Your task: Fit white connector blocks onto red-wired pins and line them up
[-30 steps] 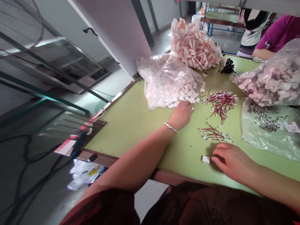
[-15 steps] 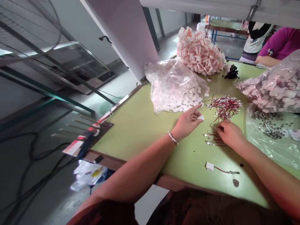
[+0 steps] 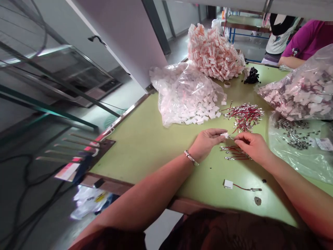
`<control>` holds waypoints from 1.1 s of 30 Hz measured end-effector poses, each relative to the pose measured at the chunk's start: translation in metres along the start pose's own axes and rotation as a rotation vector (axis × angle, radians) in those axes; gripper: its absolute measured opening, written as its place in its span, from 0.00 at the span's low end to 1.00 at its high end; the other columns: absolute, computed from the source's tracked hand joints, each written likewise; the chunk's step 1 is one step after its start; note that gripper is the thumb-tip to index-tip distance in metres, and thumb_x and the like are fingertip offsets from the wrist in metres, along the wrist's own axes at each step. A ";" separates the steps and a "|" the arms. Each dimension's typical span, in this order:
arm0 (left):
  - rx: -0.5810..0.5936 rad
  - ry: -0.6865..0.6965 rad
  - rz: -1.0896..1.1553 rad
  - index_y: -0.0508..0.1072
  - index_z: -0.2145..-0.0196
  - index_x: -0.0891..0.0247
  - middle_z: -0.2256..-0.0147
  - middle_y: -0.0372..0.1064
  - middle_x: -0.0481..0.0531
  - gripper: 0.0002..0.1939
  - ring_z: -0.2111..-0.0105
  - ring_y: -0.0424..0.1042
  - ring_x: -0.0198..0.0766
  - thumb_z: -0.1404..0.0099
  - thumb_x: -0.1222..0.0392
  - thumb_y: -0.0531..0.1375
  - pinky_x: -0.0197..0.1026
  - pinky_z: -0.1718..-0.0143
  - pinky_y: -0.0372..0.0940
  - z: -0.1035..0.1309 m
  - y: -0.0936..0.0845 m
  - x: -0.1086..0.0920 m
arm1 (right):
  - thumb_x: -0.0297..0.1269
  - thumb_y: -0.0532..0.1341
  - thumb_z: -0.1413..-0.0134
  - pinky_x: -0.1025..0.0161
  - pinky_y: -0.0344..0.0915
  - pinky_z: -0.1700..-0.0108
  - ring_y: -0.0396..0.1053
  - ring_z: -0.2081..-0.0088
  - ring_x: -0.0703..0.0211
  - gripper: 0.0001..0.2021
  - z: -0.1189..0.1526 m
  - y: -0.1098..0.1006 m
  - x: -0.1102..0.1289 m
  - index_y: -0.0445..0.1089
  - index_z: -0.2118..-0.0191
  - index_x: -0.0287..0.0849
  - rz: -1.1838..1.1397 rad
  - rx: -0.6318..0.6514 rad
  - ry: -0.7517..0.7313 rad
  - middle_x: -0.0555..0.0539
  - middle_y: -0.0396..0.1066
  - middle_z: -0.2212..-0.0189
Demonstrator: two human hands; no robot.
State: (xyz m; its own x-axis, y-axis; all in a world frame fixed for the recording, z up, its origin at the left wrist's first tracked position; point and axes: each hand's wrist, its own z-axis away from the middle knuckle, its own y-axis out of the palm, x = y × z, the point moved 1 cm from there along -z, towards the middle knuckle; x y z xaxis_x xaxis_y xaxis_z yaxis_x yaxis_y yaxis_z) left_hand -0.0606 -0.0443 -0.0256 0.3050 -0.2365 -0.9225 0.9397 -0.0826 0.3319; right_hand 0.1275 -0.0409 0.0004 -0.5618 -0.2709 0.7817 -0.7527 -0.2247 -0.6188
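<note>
Between the thumb and fingers of my left hand (image 3: 206, 143) is a small white connector housing (image 3: 224, 135). My right hand (image 3: 251, 144) pinches a thin wire, its metal end close to the housing; whether it has entered cannot be made out. Just behind my hands lies a pile of red wires with metal terminals (image 3: 246, 114). Several red wires (image 3: 230, 152) are laid side by side below my right hand. Nearer the front edge, a white housing (image 3: 228, 184) with one red wire attached rests on the green table (image 3: 145, 139).
Behind are a clear bag of white housings (image 3: 187, 93), a heap of pinkish-white parts (image 3: 214, 55) and black pieces (image 3: 252, 75). At right, a full bag (image 3: 299, 90) stands by loose metal terminals (image 3: 296, 139). A metal-pronged rack (image 3: 91, 149) sits at the left edge. Two people are beyond.
My hands have come together, with the wire end now at the housing. My left index finger has drawn in from pointing outward. The view has shifted slightly.
</note>
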 end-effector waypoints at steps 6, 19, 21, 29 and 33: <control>0.061 -0.041 -0.035 0.78 0.62 0.68 0.74 0.75 0.51 0.16 0.75 0.68 0.30 0.49 0.60 0.69 0.38 0.67 0.65 -0.001 -0.003 -0.002 | 0.34 0.59 0.46 0.64 0.61 0.68 0.66 0.73 0.63 0.04 0.004 0.001 0.004 0.70 0.70 0.44 0.082 -0.059 -0.134 0.52 0.72 0.75; 0.083 -0.005 -0.241 0.79 0.64 0.68 0.77 0.74 0.51 0.13 0.77 0.70 0.30 0.48 0.61 0.68 0.34 0.72 0.66 0.000 -0.004 -0.008 | 0.30 0.56 0.45 0.65 0.59 0.69 0.65 0.74 0.63 0.06 0.007 0.007 0.002 0.68 0.71 0.43 0.249 -0.016 -0.282 0.51 0.69 0.76; 0.085 0.043 -0.314 0.79 0.67 0.67 0.75 0.74 0.51 0.11 0.75 0.70 0.30 0.50 0.63 0.68 0.34 0.71 0.67 0.002 0.000 -0.009 | 0.29 0.55 0.45 0.64 0.59 0.69 0.65 0.73 0.62 0.06 0.008 0.008 0.002 0.67 0.71 0.43 0.304 -0.018 -0.309 0.49 0.70 0.75; 0.089 -0.054 -0.204 0.79 0.68 0.68 0.77 0.74 0.50 0.07 0.78 0.70 0.29 0.48 0.66 0.67 0.33 0.71 0.68 0.003 0.012 -0.008 | 0.30 0.55 0.45 0.65 0.58 0.70 0.65 0.74 0.61 0.05 0.008 0.012 0.007 0.65 0.71 0.42 0.309 -0.077 -0.315 0.49 0.69 0.76; 0.049 -0.053 -0.200 0.78 0.68 0.69 0.78 0.74 0.50 0.07 0.78 0.70 0.28 0.47 0.66 0.67 0.33 0.72 0.67 0.001 0.013 -0.006 | 0.29 0.54 0.44 0.63 0.59 0.69 0.66 0.72 0.58 0.06 0.003 0.010 0.006 0.67 0.69 0.42 0.404 -0.040 -0.293 0.46 0.71 0.74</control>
State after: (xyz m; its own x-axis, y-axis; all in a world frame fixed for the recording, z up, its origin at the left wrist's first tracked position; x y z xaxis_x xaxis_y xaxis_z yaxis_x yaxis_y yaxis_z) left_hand -0.0508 -0.0447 -0.0155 0.1034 -0.2608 -0.9598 0.9717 -0.1794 0.1535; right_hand 0.1183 -0.0477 -0.0014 -0.6954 -0.5816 0.4221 -0.5105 -0.0135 -0.8598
